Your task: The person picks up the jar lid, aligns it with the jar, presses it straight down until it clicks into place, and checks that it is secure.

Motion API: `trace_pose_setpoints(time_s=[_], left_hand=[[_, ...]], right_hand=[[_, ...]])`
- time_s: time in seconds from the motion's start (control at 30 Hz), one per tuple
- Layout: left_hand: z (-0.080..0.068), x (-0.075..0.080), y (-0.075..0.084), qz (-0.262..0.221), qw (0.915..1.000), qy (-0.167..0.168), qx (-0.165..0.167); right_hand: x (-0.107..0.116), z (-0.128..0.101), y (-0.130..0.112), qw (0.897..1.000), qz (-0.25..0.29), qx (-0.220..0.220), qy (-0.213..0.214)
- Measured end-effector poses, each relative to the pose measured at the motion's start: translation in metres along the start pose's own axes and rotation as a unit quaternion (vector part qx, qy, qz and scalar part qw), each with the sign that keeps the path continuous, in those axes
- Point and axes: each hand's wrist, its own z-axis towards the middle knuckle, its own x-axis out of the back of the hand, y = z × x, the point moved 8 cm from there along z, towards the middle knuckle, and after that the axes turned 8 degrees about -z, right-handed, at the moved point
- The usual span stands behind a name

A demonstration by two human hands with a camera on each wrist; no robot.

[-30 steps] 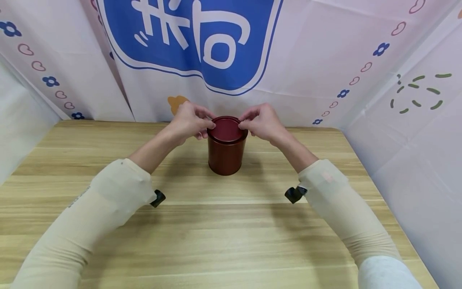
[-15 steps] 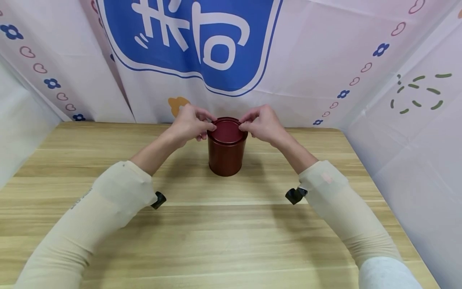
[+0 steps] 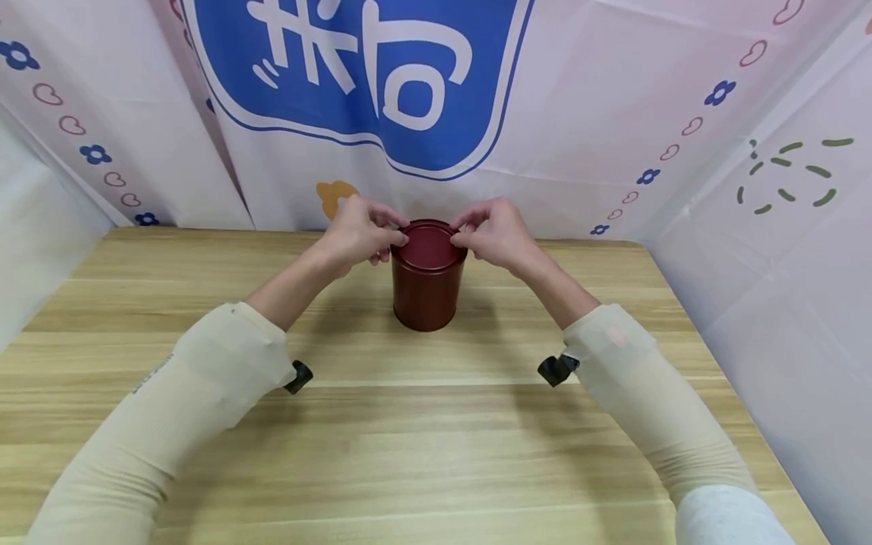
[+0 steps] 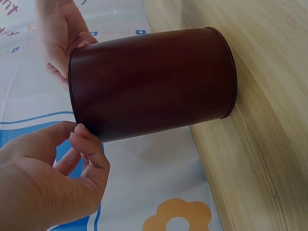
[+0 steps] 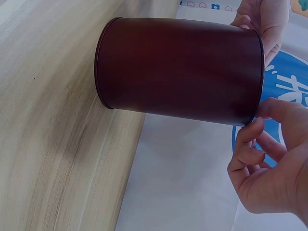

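Observation:
A dark red cylindrical tin (image 3: 425, 295) with a lid (image 3: 428, 246) stands upright on the table in the head view, toward the back. My left hand (image 3: 361, 233) pinches its top rim from the left, thumb on the near side and index finger farther back. From the right, my right hand (image 3: 496, 233) pinches the same rim in a mirrored way. Both wrist views show the tin's smooth side wall (image 4: 154, 82), with thumb and fingertips right at the rim end. The other fingers of my right hand (image 5: 274, 163) curl beneath, apart from the wall.
The wooden table (image 3: 422, 454) spreads out in front of the tin. Close behind it hangs a white cloth backdrop (image 3: 565, 151) with a blue printed sign (image 3: 354, 91). A white side wall (image 3: 783, 265) borders the table on the right.

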Motion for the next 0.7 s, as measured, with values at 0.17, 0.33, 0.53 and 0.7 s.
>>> trace_pose_setpoints(time_s=[0.17,0.33,0.53,0.7], left_hand=[[0.0001,-0.0003,-0.0011,0.0,1.0,-0.001,-0.001],[-0.0001,-0.0001,-0.0022,0.002,1.0,-0.002,-0.002],[-0.0002,0.0004,-0.0028,-0.001,0.9999,-0.001,-0.011],[-0.0003,0.0007,-0.0034,-0.003,0.9998,0.003,-0.02]], right_hand=[[-0.0007,-0.0001,0.0009,1.0,-0.003,0.0,0.001],[-0.0009,0.0002,0.0015,1.0,-0.009,0.003,0.003],[-0.0005,0.0,0.0014,1.0,-0.008,0.006,0.004],[-0.0001,-0.0004,0.0012,1.0,-0.006,0.012,0.005]])
